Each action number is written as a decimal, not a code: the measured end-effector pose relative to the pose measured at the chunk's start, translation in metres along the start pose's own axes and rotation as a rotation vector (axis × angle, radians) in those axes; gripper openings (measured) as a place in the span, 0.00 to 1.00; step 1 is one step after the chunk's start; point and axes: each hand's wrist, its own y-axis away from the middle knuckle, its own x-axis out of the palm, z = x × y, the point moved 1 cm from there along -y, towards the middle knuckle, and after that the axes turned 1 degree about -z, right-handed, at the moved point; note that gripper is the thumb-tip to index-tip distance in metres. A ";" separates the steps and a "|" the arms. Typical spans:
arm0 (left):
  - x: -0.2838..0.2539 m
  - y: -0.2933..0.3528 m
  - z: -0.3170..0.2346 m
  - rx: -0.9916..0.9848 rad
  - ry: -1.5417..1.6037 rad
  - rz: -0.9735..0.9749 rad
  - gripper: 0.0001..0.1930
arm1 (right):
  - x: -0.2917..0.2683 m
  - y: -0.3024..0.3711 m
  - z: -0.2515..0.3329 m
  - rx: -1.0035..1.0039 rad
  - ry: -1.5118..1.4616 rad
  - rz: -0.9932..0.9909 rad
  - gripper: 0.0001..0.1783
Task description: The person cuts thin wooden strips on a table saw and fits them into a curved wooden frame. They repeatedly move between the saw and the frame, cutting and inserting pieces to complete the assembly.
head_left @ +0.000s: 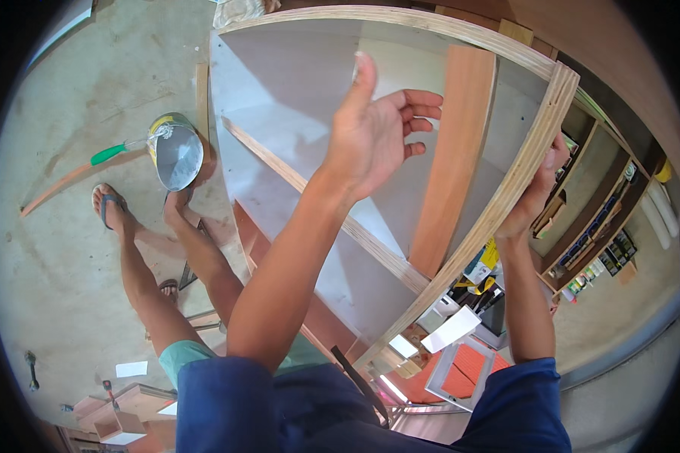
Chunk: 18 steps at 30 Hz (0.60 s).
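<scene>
Left of the pale-lined cabinet [506,202], a bucket [180,162] stands on the floor [53,264], with a green-handled tool [108,154] at its mouth. A wooden strip [202,113] lies between bucket and cabinet. Right of the cabinet is a loaded shelf [597,204]; below its right edge sits a cluster of objects, including a pale frame [461,370] before something red. Inside the cabinet, a reddish-brown board [455,151] runs down to a slanting divider [374,241].

Over the cabinet's interior, the left hand [374,140] has a wide, bare grip, fingers loosely bent near the board. Its forearm crosses in front of the divider, hiding part of it. The right hand [535,189] is at the cabinet's right edge, which partly covers it; I cannot tell whether its grip is closed. The bucket hides most of one foot, and wooden pieces [121,423] at the cabinet's lower left are hard to make out.
</scene>
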 end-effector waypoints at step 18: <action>-0.057 -0.015 -0.056 0.038 -0.091 -0.209 0.81 | 0.013 0.004 -0.011 -0.013 0.022 0.003 0.42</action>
